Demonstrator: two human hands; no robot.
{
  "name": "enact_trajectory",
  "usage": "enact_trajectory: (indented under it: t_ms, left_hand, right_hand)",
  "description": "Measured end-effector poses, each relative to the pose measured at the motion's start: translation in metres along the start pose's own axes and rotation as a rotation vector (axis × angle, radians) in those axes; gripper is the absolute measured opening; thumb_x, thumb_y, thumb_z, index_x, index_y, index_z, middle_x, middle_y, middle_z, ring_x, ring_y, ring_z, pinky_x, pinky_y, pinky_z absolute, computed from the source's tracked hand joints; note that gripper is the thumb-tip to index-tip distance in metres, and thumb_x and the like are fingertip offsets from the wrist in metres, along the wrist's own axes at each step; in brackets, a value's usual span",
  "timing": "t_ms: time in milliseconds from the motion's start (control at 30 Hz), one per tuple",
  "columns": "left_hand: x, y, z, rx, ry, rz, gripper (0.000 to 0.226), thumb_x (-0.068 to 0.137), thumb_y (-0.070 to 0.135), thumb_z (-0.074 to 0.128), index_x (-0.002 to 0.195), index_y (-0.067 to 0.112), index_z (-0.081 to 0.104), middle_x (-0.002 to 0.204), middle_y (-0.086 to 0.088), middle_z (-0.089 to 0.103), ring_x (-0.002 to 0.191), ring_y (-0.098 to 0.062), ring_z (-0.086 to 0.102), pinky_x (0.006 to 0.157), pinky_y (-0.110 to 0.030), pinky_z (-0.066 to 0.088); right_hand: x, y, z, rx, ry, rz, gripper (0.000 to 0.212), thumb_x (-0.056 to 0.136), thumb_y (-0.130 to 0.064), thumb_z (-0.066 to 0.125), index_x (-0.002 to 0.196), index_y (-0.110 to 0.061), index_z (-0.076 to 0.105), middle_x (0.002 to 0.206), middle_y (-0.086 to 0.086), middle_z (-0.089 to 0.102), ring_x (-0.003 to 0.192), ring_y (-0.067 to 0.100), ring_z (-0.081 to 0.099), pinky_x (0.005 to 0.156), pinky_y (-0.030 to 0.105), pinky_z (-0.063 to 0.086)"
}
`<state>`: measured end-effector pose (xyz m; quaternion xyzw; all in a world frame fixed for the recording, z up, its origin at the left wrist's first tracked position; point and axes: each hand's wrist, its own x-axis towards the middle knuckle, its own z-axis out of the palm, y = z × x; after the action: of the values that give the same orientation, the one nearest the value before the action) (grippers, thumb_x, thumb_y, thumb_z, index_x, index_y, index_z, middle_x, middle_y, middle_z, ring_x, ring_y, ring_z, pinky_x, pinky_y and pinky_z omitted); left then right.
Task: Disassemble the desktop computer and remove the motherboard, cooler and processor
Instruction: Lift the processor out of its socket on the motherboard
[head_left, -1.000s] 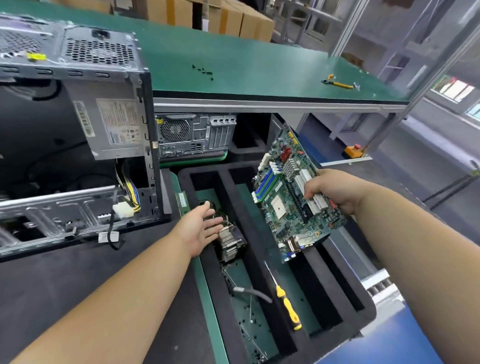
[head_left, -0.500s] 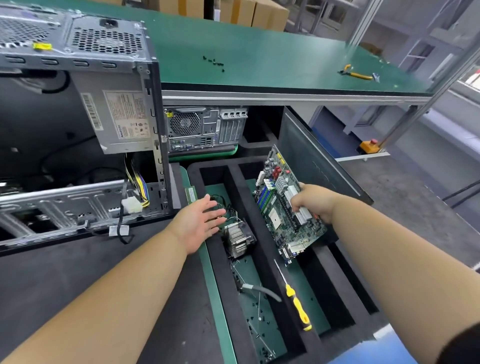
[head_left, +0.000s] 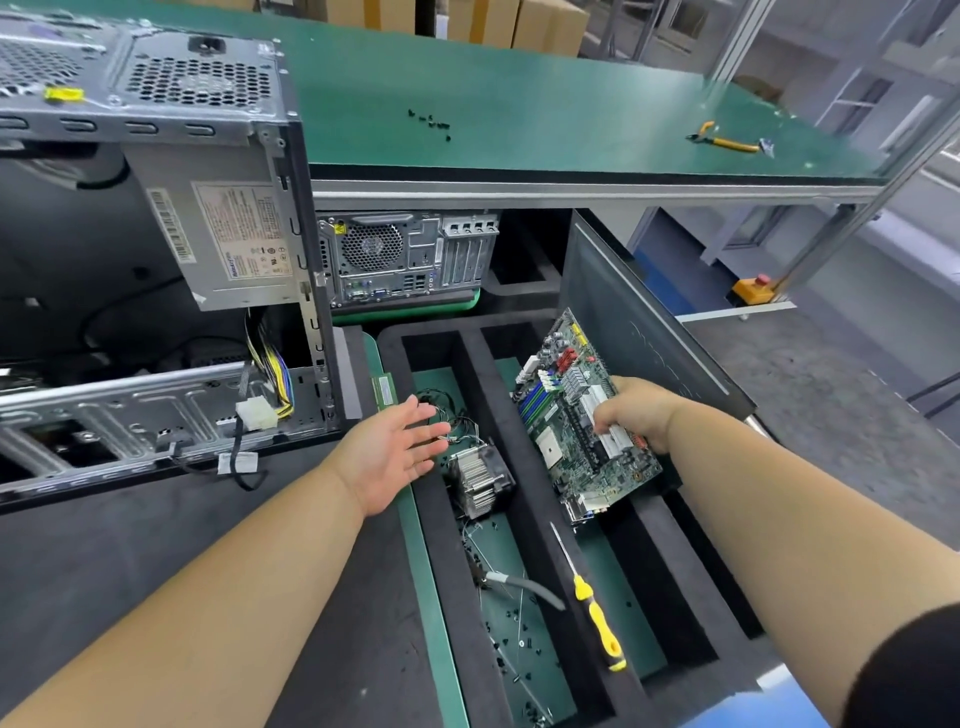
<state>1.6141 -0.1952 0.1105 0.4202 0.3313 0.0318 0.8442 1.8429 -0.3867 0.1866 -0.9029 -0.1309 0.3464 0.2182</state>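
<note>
My right hand (head_left: 636, 413) grips the green motherboard (head_left: 566, 431) by its right edge and holds it tilted over the middle slot of the black foam tray (head_left: 483, 364). The finned cooler (head_left: 480, 478) lies in the tray's left slot with its wires. My left hand (head_left: 387, 454) hovers just left of the cooler, palm up, fingers straight, holding nothing. The opened desktop case (head_left: 156, 410) lies on the dark mat at left, its power supply (head_left: 228, 244) and cable bundle still inside.
A yellow-handled screwdriver (head_left: 597, 618) lies on the tray's divider, with a grey cable and loose screws in the left slot. Another computer (head_left: 410, 260) stands behind the tray under the green bench (head_left: 519, 104), which carries screws and yellow pliers (head_left: 727, 141). A dark panel leans right of the tray.
My right hand has lowered the motherboard toward the tray's middle slot. My left hand has opened a little and stayed beside the cooler. The view has shifted closer.
</note>
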Motion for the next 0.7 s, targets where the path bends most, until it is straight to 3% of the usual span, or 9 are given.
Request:
enact_trajectory:
  t_ms: [67, 133, 200, 333, 433, 567, 700]
  left_hand:
    - [-0.002, -0.001, 0.001, 0.005, 0.001, -0.005, 0.042, 0.102, 0.045, 0.039, 0.130, 0.019, 0.055, 0.124, -0.004, 0.065, 0.114, -0.020, 0.061, 0.100, -0.037, 0.044]
    - [-0.004, -0.002, 0.003, 0.008, 0.009, -0.009, 0.042, 0.102, 0.044, 0.039, 0.130, 0.018, 0.055, 0.124, -0.005, 0.065, 0.114, -0.021, 0.061, 0.102, -0.038, 0.042]
    - [-0.008, -0.003, 0.006, 0.011, 0.015, -0.011, 0.041, 0.102, 0.043, 0.040, 0.129, 0.017, 0.056, 0.124, -0.005, 0.065, 0.114, -0.021, 0.061, 0.102, -0.038, 0.042]
    - [-0.014, -0.003, 0.009, 0.014, 0.021, -0.010, 0.039, 0.101, 0.043, 0.041, 0.126, 0.018, 0.058, 0.125, -0.005, 0.065, 0.114, -0.021, 0.060, 0.103, -0.038, 0.042]
    - [-0.017, -0.004, 0.009, 0.015, 0.028, -0.005, 0.038, 0.102, 0.042, 0.041, 0.124, 0.018, 0.059, 0.125, -0.005, 0.065, 0.113, -0.021, 0.060, 0.107, -0.039, 0.040]
    - [-0.022, -0.006, 0.007, 0.007, 0.029, 0.006, 0.038, 0.102, 0.041, 0.042, 0.125, 0.017, 0.059, 0.124, -0.006, 0.066, 0.110, -0.021, 0.061, 0.108, -0.040, 0.040]
    - [-0.024, -0.010, 0.003, -0.004, 0.031, 0.010, 0.038, 0.101, 0.041, 0.043, 0.125, 0.017, 0.060, 0.122, -0.005, 0.067, 0.106, -0.020, 0.063, 0.103, -0.038, 0.043]
  right_hand:
    - [-0.004, -0.006, -0.002, -0.161, 0.072, -0.039, 0.087, 0.076, -0.002, 0.067, 0.152, -0.013, 0.026, 0.137, 0.014, 0.050, 0.115, 0.035, 0.057, 0.081, 0.035, 0.052]
    - [-0.002, -0.011, -0.002, -0.301, 0.114, -0.070, 0.084, 0.081, -0.003, 0.065, 0.152, -0.009, 0.021, 0.114, 0.013, 0.059, 0.087, 0.027, 0.063, 0.060, 0.028, 0.048]
    - [0.001, -0.013, 0.001, -0.411, 0.169, -0.081, 0.072, 0.085, -0.004, 0.063, 0.146, -0.005, 0.026, 0.095, 0.011, 0.056, 0.076, 0.024, 0.060, 0.053, 0.030, 0.045]
    - [0.004, -0.015, 0.005, -0.599, 0.313, -0.096, 0.045, 0.092, -0.006, 0.055, 0.132, 0.001, 0.035, 0.121, 0.020, 0.055, 0.105, 0.034, 0.058, 0.076, 0.038, 0.048]
    - [0.003, -0.013, 0.012, -0.737, 0.354, -0.101, 0.068, 0.094, -0.014, 0.053, 0.149, 0.004, 0.017, 0.145, 0.025, 0.033, 0.129, 0.038, 0.040, 0.103, 0.040, 0.040]
    - [0.005, -0.009, 0.021, -0.889, 0.329, -0.086, 0.092, 0.093, -0.044, 0.055, 0.152, 0.006, 0.006, 0.148, 0.027, 0.024, 0.133, 0.039, 0.030, 0.109, 0.039, 0.031]
    - [0.006, -0.005, 0.021, -0.847, 0.307, -0.062, 0.095, 0.093, -0.049, 0.054, 0.153, 0.005, 0.002, 0.154, 0.027, 0.014, 0.141, 0.040, 0.019, 0.115, 0.040, 0.024]
